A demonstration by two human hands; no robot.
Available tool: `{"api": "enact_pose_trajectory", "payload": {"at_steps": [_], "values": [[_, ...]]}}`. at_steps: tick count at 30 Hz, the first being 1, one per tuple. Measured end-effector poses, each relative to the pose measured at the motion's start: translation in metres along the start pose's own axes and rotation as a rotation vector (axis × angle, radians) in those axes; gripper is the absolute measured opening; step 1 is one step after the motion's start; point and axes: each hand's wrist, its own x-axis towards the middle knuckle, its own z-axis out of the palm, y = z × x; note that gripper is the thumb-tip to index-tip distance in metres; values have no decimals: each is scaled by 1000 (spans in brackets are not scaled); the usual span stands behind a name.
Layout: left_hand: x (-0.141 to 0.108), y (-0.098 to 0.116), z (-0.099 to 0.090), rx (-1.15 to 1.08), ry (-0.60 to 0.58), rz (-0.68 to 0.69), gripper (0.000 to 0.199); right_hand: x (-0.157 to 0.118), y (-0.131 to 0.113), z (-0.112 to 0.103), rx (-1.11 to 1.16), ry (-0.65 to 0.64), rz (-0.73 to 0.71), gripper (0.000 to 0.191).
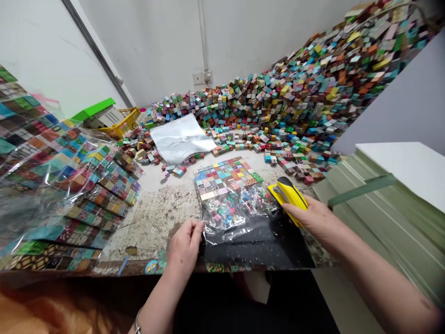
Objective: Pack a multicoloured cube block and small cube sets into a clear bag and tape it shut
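Hundreds of colourful blocks (pixel 288 93) heap behind your black mat (pixel 288 248), where a clear bag (pixel 222 211) of small pieces meets a block panel (pixel 225 178). Your left hand (pixel 184 246) seems to pinch the bag's left edge; your right hand (pixel 316 218) grips a yellow stapler (pixel 294 199) at its right end. Probably stapling; that calls for a flat edge.

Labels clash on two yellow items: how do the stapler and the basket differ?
The stapler is held in the right hand; the basket sits unheld at the back left.
The stapler has a solid-looking body with a dark end; the basket has openwork sides.
The stapler shows mostly in full view; the basket is partly covered.
Shared: both are mainly yellow.
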Motion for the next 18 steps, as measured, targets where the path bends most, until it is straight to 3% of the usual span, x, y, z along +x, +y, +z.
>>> {"api": "enact_pose_trajectory", "payload": {"at_steps": [2, 4, 7, 14, 18], "values": [[-4, 8, 1, 95, 170, 109, 29, -12, 0, -6, -46, 21, -6, 41], [-6, 20, 4, 189, 286, 316, 34, -29, -1, -13, -53, 54, 4, 45], [-8, 41, 16, 289, 257, 585, 35, -58, 3, -19, 24, 42, 33, 54], [2, 70, 49, 452, 173, 608, 36, -106, 32, -8, 190, -122, 113, 64], [14, 72, 55, 486, 175, 655, 13, -113, 46, 3, 222, -205, 61, 61]]}}
